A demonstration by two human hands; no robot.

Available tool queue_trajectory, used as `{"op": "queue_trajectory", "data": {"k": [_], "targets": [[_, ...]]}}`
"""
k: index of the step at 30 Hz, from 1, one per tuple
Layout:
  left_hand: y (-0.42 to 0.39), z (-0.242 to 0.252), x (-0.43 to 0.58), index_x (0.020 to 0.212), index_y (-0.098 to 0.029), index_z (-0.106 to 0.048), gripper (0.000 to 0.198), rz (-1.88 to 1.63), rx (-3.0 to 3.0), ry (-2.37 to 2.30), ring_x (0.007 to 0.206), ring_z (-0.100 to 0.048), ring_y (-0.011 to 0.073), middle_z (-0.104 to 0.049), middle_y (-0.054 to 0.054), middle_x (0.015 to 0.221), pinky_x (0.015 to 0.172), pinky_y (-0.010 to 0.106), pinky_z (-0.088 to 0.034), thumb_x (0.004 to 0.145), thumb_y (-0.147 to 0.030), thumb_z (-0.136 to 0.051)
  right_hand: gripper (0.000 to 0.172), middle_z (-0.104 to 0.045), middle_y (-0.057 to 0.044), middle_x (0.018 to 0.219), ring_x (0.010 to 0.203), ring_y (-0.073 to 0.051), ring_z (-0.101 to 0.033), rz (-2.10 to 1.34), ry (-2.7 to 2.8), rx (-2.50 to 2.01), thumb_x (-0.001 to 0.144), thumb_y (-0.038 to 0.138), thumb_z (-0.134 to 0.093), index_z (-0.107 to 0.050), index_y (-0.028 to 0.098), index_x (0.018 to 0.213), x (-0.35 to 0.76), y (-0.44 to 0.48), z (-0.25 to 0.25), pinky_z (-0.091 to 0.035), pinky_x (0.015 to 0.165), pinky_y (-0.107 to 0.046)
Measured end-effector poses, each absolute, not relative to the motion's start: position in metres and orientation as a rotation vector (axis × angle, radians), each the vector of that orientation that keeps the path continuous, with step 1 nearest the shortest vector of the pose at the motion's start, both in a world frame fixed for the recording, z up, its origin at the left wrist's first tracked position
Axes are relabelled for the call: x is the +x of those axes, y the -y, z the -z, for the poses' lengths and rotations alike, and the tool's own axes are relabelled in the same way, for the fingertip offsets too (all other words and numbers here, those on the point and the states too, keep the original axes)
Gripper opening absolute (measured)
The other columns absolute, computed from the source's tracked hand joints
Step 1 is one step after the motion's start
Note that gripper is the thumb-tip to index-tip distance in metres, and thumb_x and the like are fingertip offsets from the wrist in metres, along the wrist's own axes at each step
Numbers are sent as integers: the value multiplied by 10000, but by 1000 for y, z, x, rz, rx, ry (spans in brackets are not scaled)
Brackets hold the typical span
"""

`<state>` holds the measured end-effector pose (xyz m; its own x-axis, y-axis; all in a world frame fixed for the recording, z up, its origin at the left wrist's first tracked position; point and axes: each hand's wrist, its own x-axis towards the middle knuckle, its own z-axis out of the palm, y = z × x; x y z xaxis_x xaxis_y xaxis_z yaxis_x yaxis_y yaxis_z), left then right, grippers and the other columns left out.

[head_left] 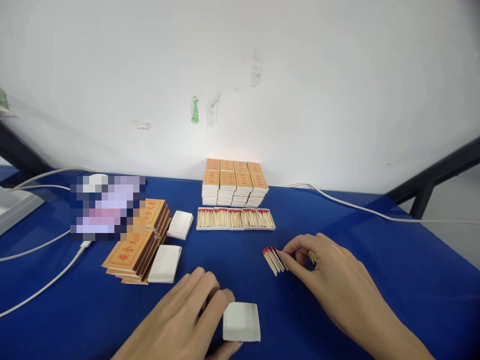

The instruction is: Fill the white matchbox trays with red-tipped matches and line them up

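My left hand holds an empty white matchbox tray at the front of the table, index finger at its far edge and thumb at its near edge. To the right, my right hand is closed, thumb and index finger pinched at the end of a row of red-headed matches. A few more matches show partly under that hand; the rest there is hidden. Beyond the hands stands a row of matchbox trays filled with matches.
Orange matchboxes are stacked against the wall. Flattened orange matchbox sleeves lie in piles at left, beside white trays. A blurred-out device with white cables sits behind them. Another cable runs along the right.
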<state>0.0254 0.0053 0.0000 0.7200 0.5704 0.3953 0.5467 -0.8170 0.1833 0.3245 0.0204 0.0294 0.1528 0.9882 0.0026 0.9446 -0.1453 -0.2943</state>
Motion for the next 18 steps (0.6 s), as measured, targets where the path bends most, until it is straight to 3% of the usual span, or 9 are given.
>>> {"op": "queue_trajectory", "data": {"k": [18], "targets": [[-10, -3, 29, 1254, -228, -616, 153, -738, 2894, -925, 927, -837, 273, -778, 51, 1021, 913, 435, -729, 1192, -287, -490, 240, -760, 22, 813, 810, -247, -722, -425, 1870, -2125, 1036, 490, -716, -811, 340, 875, 317, -19, -34, -480, 761, -424]]}}
